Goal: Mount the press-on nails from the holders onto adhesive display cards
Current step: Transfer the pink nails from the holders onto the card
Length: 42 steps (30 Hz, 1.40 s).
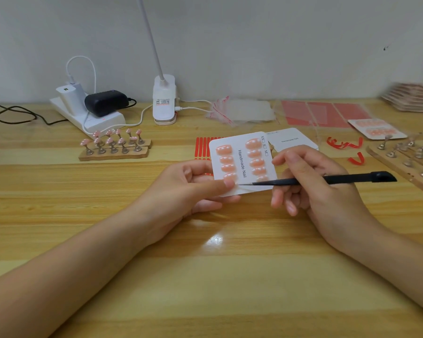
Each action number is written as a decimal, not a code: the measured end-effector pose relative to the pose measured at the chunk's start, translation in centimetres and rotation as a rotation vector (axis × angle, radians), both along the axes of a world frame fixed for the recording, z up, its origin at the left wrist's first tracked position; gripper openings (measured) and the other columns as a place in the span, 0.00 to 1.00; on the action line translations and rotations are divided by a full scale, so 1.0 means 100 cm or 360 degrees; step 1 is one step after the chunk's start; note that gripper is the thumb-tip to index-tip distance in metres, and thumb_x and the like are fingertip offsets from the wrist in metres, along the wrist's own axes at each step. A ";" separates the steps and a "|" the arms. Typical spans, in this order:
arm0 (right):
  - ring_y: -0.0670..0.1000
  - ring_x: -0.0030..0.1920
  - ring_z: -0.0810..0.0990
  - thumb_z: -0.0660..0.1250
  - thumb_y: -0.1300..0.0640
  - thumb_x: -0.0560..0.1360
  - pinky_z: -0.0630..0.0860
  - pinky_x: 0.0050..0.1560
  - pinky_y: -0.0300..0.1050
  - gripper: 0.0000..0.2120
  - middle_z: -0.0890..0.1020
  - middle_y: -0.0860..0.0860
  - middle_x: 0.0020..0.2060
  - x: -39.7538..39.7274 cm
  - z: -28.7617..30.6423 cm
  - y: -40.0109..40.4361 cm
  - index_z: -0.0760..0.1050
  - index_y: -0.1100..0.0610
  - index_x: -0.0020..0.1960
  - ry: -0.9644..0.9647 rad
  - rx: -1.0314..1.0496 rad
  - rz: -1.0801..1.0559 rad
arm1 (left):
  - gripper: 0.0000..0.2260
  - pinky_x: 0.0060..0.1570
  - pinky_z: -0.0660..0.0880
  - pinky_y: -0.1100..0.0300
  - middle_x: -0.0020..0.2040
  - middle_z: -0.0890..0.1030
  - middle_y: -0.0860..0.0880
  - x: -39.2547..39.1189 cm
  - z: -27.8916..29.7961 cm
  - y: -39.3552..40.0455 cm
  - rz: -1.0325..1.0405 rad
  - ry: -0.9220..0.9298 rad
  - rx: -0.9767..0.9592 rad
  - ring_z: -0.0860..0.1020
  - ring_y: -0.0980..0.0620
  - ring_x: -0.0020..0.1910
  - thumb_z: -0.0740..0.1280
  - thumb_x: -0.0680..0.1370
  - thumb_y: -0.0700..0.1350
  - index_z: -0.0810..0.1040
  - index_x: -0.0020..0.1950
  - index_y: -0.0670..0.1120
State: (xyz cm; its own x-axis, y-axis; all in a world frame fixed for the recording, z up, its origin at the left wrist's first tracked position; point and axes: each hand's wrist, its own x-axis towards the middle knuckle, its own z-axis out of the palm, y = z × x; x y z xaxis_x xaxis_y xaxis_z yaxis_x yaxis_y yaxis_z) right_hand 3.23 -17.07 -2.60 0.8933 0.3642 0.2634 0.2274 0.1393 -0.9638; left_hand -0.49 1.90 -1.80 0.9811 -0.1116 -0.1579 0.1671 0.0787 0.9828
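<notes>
Head view, looking down on a wooden table (205, 276). The left hand (193, 189) pinches a white display card (242, 164) by its lower left corner, thumb on top, fingers curled beneath, holding it tilted just above the tabletop. The card reads "Handmade Nail" and carries two columns of peach press-on nails (226, 161). The right hand (313, 181) grips black tweezers (322, 179), fingers curled round the shaft, and the fine tip lies across the card's lower edge, right beside the left thumb. Whether the tip touches a nail, I cannot tell.

Behind the card, a second white card (294, 140) lies flat, and red adhesive strips (204, 147) peek out at the left. Farther left, two wooden holders (115, 148) stand with peach nails perched on their metal stems. At the far right, another holder board (405, 157) shows bare metal stems, with curled red backing scraps (344, 143) near it and a finished card (376, 129) beyond. Along the wall: a white power strip (88, 115) with chargers, a clip lamp (164, 101), clear bags (242, 111), red sheets (325, 113).
</notes>
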 end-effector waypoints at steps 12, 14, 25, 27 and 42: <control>0.49 0.20 0.74 0.55 0.37 0.72 0.67 0.20 0.34 0.21 0.79 0.55 0.23 0.006 0.001 -0.006 0.73 0.49 0.30 -0.0056 0.0031 -0.0451 | 0.10 0.35 0.77 0.68 0.43 0.85 0.47 -0.001 0.000 -0.003 0.0102 -0.0022 0.0012 0.84 0.53 0.39 0.70 0.69 0.37 0.80 0.49 0.45; 0.48 0.26 0.78 0.63 0.43 0.69 0.71 0.23 0.36 0.12 0.82 0.52 0.29 0.008 -0.001 -0.006 0.71 0.50 0.32 -0.0036 -0.0180 -0.0297 | 0.11 0.35 0.77 0.68 0.43 0.85 0.46 -0.002 0.000 -0.004 0.0119 -0.0029 -0.0008 0.84 0.53 0.39 0.71 0.68 0.37 0.80 0.49 0.43; 0.47 0.32 0.82 0.66 0.69 0.72 0.78 0.33 0.37 0.11 0.80 0.52 0.34 0.009 -0.004 -0.006 0.66 0.57 0.40 -0.0191 -0.0244 -0.0029 | 0.09 0.38 0.78 0.68 0.43 0.85 0.49 -0.004 0.000 -0.006 0.0032 -0.0111 0.0199 0.84 0.54 0.42 0.70 0.71 0.39 0.80 0.50 0.47; 0.45 0.32 0.82 0.66 0.66 0.72 0.77 0.33 0.35 0.10 0.81 0.50 0.32 0.008 -0.004 -0.006 0.66 0.57 0.40 -0.0212 -0.0190 -0.0071 | 0.09 0.35 0.76 0.70 0.42 0.85 0.51 -0.007 0.000 -0.007 -0.0059 -0.0142 0.0297 0.83 0.56 0.41 0.71 0.69 0.42 0.80 0.48 0.48; 0.40 0.28 0.69 0.69 0.65 0.72 0.67 0.32 0.28 0.11 0.70 0.46 0.28 0.016 -0.008 -0.005 0.69 0.55 0.37 -0.0456 -0.0529 -0.0218 | 0.28 0.57 0.69 0.70 0.62 0.72 0.59 -0.012 -0.012 -0.001 0.0054 -0.1126 0.1191 0.71 0.63 0.62 0.69 0.69 0.57 0.64 0.66 0.57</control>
State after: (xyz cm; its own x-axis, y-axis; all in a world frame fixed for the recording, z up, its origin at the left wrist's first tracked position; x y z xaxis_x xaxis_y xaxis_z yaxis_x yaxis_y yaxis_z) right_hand 4.84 -17.54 -3.39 0.8473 0.3545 0.3954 0.4859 -0.2169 -0.8467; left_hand -1.68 1.78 -3.00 0.8772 -0.1930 0.4396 -0.4599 -0.6003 0.6543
